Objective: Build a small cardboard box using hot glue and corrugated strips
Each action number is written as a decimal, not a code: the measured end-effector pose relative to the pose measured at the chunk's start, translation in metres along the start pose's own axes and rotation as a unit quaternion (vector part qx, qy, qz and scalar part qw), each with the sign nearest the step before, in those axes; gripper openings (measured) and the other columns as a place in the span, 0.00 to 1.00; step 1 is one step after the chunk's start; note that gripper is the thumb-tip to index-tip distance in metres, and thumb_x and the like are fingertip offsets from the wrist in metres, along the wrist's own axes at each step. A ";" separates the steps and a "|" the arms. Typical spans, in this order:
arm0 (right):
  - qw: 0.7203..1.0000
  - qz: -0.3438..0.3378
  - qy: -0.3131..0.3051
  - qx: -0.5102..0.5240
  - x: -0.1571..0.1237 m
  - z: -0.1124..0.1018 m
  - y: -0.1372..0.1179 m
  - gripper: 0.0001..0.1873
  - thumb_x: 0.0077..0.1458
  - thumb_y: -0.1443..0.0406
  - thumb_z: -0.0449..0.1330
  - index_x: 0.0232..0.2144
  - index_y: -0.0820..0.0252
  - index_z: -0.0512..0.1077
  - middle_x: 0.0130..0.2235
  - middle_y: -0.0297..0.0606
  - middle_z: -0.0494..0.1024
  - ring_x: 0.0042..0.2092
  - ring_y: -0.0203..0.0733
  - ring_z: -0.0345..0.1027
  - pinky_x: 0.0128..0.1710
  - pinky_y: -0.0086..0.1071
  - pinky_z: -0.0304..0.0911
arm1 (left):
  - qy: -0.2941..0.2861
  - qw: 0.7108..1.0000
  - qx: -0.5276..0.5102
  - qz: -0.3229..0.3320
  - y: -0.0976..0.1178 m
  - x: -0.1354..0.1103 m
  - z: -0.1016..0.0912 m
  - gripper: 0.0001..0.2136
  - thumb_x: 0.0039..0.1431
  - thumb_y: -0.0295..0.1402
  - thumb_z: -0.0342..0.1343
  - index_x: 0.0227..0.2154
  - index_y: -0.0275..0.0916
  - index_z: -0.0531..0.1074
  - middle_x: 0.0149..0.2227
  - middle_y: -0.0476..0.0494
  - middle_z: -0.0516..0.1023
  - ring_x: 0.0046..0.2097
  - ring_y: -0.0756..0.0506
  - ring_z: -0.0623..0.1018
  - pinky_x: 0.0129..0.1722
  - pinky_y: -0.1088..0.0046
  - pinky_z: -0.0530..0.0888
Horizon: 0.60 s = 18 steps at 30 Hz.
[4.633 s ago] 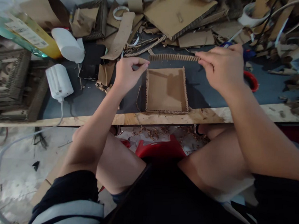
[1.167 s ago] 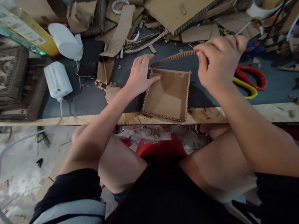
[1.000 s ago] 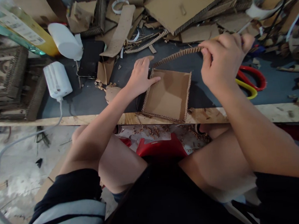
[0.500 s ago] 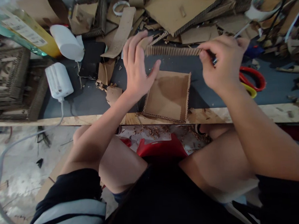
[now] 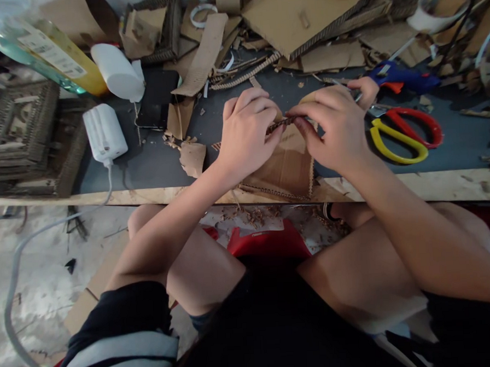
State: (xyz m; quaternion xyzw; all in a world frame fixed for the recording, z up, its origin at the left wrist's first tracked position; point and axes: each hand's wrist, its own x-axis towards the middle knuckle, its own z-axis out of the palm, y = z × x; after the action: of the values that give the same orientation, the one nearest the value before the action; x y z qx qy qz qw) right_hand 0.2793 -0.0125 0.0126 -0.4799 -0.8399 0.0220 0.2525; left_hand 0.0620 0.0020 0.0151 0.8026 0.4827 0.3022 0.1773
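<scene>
Pinched between my left hand and my right hand is a narrow corrugated cardboard strip. Both hands are closed on it, their fingertips close together. Beneath them, near the table's front edge, lies a square cardboard piece with a corrugated edging along its sides. My hands hide its far part. A small shiny item shows by the curled outer fingers of my right hand; its kind is unclear. To the right of that hand are red-and-yellow-handled scissors.
A blue glue gun lies behind the scissors. Cardboard scraps cover the back. On the left are a white corded adapter, a black phone, a white bottle, a yellow bottle and stacked corrugated frames.
My hands have come together and lower, over the square piece. My left hand has closed on the strip, which was stretched out from my right hand. The scissors and glue gun are now uncovered.
</scene>
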 end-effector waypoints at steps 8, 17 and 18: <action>0.966 0.172 0.086 -0.174 -0.011 -0.066 0.050 0.18 0.74 0.57 0.57 0.56 0.57 0.80 0.61 0.54 0.78 0.68 0.69 0.70 0.66 0.62 0.65 | 0.013 0.985 -0.138 -0.101 -0.002 0.005 -0.009 0.05 0.67 0.36 0.70 0.35 0.44 0.83 0.40 0.48 0.88 0.49 0.40 0.86 0.54 0.61 0.82; 0.839 0.373 -0.329 -0.221 -0.026 -0.072 0.150 0.24 0.63 0.57 0.74 0.57 0.62 0.79 0.49 0.51 0.85 0.38 0.46 0.75 0.39 0.40 0.66 | -0.004 0.940 -0.301 -0.162 -0.006 0.001 -0.008 0.11 0.69 0.40 0.73 0.34 0.42 0.80 0.33 0.47 0.87 0.40 0.45 0.87 0.46 0.67 0.86; 0.838 0.357 -0.326 -0.254 -0.024 -0.066 0.144 0.22 0.63 0.54 0.74 0.53 0.62 0.81 0.49 0.54 0.84 0.36 0.47 0.73 0.37 0.40 0.64 | -0.003 0.938 -0.304 -0.164 -0.005 0.001 -0.007 0.11 0.69 0.40 0.73 0.34 0.42 0.80 0.33 0.47 0.87 0.41 0.44 0.87 0.46 0.66 0.86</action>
State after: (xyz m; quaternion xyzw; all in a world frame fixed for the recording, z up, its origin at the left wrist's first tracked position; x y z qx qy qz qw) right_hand 0.4327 0.0318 0.0208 -0.7588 -0.6203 0.0520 -0.1919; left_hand 0.0539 0.0053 0.0179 0.6210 0.4920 0.3990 0.4617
